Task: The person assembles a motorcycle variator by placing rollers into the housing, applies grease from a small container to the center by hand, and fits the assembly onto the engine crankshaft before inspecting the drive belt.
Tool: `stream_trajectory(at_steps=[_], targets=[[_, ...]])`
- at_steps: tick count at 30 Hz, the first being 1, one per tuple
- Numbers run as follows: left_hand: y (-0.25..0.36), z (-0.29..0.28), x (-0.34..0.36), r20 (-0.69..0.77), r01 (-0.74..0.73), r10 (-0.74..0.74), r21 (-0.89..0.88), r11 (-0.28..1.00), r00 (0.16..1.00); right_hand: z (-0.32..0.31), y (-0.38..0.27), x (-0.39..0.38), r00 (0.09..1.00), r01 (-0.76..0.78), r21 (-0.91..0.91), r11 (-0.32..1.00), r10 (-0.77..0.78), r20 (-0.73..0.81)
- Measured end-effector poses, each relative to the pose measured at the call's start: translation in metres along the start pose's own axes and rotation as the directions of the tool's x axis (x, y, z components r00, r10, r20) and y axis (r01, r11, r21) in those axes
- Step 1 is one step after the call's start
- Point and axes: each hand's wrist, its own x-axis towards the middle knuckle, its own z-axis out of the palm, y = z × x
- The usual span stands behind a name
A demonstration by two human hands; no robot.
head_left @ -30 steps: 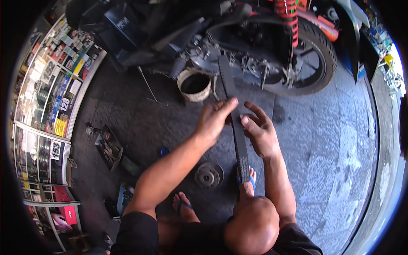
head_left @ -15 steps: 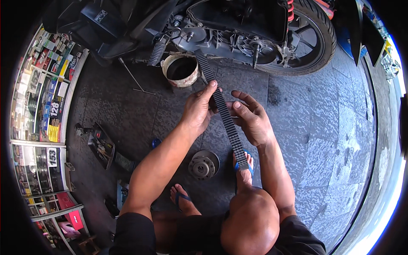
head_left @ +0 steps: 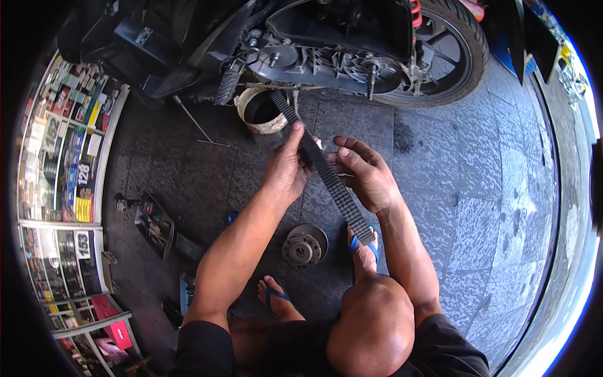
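A black toothed drive belt slants between my hands, one end over the bucket and the other above my right foot. My left hand is closed around its upper part, thumb on the ribbed face. Close to the belt's right side, my right hand has its fingers loosely curled and apart. Some of those fingertips reach the belt's edge, partly hidden. A small white patch behind the belt is too small to make out. Beyond my hands is a scooter's uncovered drive side with a protruding threaded shaft.
A dirty white bucket stands under the scooter. Left of it lies a T-handle wrench. A round metal clutch part sits on the floor near my feet, and a parts tray lies left. Glass shelving lines the left.
The view has shifted slightly. My left hand and the belt's upper end have moved a little left, and the belt has turned somewhat. The white patch now shows behind it.
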Motion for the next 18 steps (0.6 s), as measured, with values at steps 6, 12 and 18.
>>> stream_trajectory(at_steps=[6, 12, 18], targets=[[-0.001, -0.003, 0.01, 0.017, 0.118, -0.117, -0.112, 0.987, 0.993, -0.012, 0.003, 0.004, 1.0, -0.023, 0.074, 0.997, 0.024, -0.01], [-0.002, 0.003, 0.005, -0.003, -0.003, 0.002, -0.114, 0.993, 1.0, -0.01, 0.0, -0.002, 1.0, -0.018, 0.204, 0.979, 0.02, -0.008], [-0.005, 0.004, 0.007, 0.056, 0.036, -0.027, -0.166, 0.985, 0.998, -0.016, -0.003, -0.004, 1.0, -0.018, 0.185, 0.983, 0.021, -0.019]])
